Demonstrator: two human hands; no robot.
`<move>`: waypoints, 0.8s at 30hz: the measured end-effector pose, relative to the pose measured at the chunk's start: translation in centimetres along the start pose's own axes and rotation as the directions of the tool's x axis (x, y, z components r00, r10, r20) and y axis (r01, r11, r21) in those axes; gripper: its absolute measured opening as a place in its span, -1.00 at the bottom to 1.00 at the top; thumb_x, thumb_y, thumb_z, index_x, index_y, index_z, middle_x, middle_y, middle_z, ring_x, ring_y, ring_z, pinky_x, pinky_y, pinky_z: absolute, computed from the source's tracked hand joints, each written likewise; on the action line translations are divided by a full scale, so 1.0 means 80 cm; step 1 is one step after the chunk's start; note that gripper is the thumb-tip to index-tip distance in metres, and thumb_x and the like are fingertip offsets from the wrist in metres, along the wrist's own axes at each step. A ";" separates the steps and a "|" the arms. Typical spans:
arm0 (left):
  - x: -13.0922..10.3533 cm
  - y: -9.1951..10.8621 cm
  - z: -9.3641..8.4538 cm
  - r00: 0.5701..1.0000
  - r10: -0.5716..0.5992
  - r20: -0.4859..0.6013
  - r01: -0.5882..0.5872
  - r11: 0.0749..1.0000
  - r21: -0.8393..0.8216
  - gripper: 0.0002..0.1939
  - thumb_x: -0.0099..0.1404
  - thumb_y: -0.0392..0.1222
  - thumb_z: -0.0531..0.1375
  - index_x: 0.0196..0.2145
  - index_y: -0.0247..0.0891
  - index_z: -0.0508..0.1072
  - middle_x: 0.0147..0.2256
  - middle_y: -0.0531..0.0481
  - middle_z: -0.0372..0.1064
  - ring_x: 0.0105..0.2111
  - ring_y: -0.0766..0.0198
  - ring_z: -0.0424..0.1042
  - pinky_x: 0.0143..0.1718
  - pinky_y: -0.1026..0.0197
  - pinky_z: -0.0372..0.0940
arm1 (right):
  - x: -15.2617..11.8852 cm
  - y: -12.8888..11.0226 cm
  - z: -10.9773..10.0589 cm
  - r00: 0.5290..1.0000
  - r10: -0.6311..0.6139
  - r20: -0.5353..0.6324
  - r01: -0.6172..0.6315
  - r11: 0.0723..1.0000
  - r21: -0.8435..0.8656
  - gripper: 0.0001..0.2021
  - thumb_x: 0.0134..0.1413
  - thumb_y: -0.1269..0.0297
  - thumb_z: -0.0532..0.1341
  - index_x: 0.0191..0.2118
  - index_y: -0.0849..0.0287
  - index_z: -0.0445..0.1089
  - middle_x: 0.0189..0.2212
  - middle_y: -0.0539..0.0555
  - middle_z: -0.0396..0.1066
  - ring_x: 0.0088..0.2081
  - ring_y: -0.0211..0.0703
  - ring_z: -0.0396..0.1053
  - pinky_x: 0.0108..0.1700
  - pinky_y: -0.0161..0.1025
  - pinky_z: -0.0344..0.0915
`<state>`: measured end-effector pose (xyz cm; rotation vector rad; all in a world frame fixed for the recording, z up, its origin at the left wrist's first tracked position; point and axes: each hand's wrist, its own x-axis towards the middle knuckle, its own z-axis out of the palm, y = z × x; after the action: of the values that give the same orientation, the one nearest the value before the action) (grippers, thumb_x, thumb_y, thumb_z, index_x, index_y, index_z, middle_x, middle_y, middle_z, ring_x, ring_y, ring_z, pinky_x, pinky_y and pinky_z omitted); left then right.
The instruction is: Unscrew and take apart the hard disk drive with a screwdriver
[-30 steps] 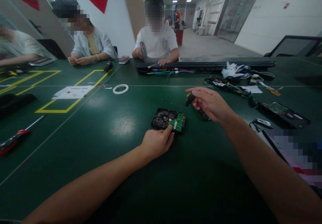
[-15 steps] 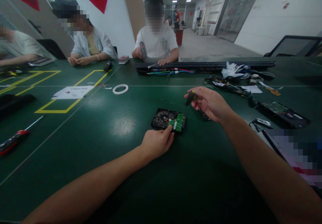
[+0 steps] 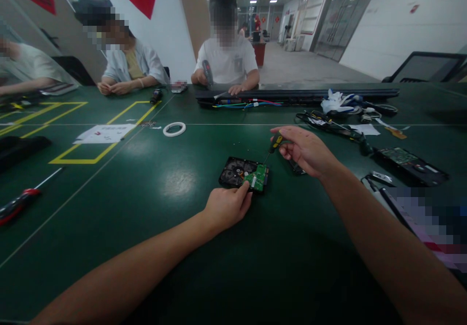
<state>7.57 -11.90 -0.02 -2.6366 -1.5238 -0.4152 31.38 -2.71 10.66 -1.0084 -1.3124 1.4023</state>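
Note:
A black hard drive with a green circuit board lies on the green table, board side up. My left hand grips its near edge, the thumb on top of the board and the other fingers partly hidden below. In my right hand is a small black and yellow screwdriver, held by its handle between thumb and fingers. Its thin shaft slants down to the far right corner of the board. Behind my right hand a second dark drive is partly hidden.
A roll of white tape and a red-black screwdriver lie to the left. Another drive sits at the right, near cables and white gloves. Across the table, a person holds a tool behind a long black bar.
The screwdriver handle has turned in my right hand, showing more of its yellow side. My left hand and the hard drive stay almost in place.

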 end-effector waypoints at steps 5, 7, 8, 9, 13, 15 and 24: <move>0.000 -0.001 0.002 1.000 0.005 -0.002 -0.005 1.000 -0.001 -0.54 0.58 -0.02 -0.03 0.22 -0.29 0.43 -0.23 -0.17 0.63 -0.41 0.09 0.62 -0.45 0.17 0.42 | 0.002 0.003 -0.002 1.000 -0.005 -0.009 0.005 1.000 0.002 -0.83 0.18 0.16 0.37 -0.18 0.12 0.56 -0.32 0.07 0.45 -0.45 -0.28 0.28 -0.52 -0.28 0.16; 0.000 0.000 0.002 1.000 -0.003 0.006 0.003 1.000 0.006 -0.54 0.58 -0.02 -0.03 0.22 -0.29 0.44 -0.24 -0.17 0.63 -0.41 0.07 0.62 -0.45 0.15 0.43 | 0.002 0.003 -0.002 1.000 -0.001 -0.018 0.001 1.000 0.004 -0.85 0.18 0.18 0.37 -0.20 0.14 0.54 -0.31 0.08 0.46 -0.44 -0.28 0.30 -0.52 -0.30 0.17; 0.000 0.000 0.002 1.000 -0.006 0.010 0.006 1.000 0.008 -0.54 0.57 -0.02 -0.03 0.22 -0.28 0.44 -0.24 -0.17 0.63 -0.41 0.06 0.62 -0.45 0.14 0.44 | 0.001 0.002 -0.001 1.000 0.003 -0.020 -0.003 1.000 0.005 -0.85 0.18 0.19 0.37 -0.22 0.14 0.53 -0.29 0.09 0.48 -0.44 -0.28 0.30 -0.51 -0.30 0.17; 0.000 0.000 0.001 1.000 -0.007 0.012 0.007 1.000 0.009 -0.54 0.57 -0.02 -0.03 0.22 -0.28 0.44 -0.24 -0.16 0.63 -0.41 0.06 0.62 -0.46 0.14 0.44 | 0.001 0.002 -0.001 1.000 0.007 -0.021 -0.007 1.000 0.005 -0.85 0.18 0.19 0.37 -0.23 0.15 0.52 -0.27 0.10 0.50 -0.44 -0.28 0.31 -0.51 -0.30 0.18; 0.000 0.000 0.001 1.000 0.004 0.006 -0.005 1.000 0.011 -0.54 0.57 -0.02 -0.03 0.22 -0.27 0.43 -0.23 -0.15 0.63 -0.40 0.05 0.62 -0.46 0.12 0.43 | -0.001 -0.001 0.001 1.000 -0.003 -0.026 0.003 1.000 -0.004 -0.85 0.20 0.21 0.37 -0.29 0.17 0.47 -0.22 0.15 0.54 -0.43 -0.29 0.32 -0.50 -0.32 0.20; -0.001 0.000 0.000 1.000 0.008 0.003 -0.008 1.000 0.017 -0.55 0.57 -0.03 -0.02 0.21 -0.28 0.43 -0.23 -0.16 0.63 -0.41 0.06 0.62 -0.46 0.13 0.42 | -0.001 -0.001 0.001 1.000 -0.012 -0.024 0.012 1.000 0.003 -0.85 0.19 0.22 0.37 -0.29 0.17 0.47 -0.20 0.15 0.56 -0.41 -0.29 0.34 -0.48 -0.33 0.23; 0.000 -0.001 0.001 1.000 0.013 -0.018 -0.013 1.000 -0.002 -0.54 0.58 -0.02 -0.04 0.21 -0.28 0.44 -0.27 -0.16 0.63 -0.44 0.11 0.60 -0.48 0.18 0.41 | 0.006 0.006 -0.001 1.000 0.006 0.018 -0.007 0.997 0.082 -0.81 0.28 0.24 0.25 -0.11 0.20 0.55 -0.20 0.15 0.54 -0.38 -0.25 0.40 -0.42 -0.30 0.31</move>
<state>7.50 -11.84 -0.13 -2.6355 -1.5013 -0.4388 31.29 -2.24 10.19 -0.9480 -1.2545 1.4613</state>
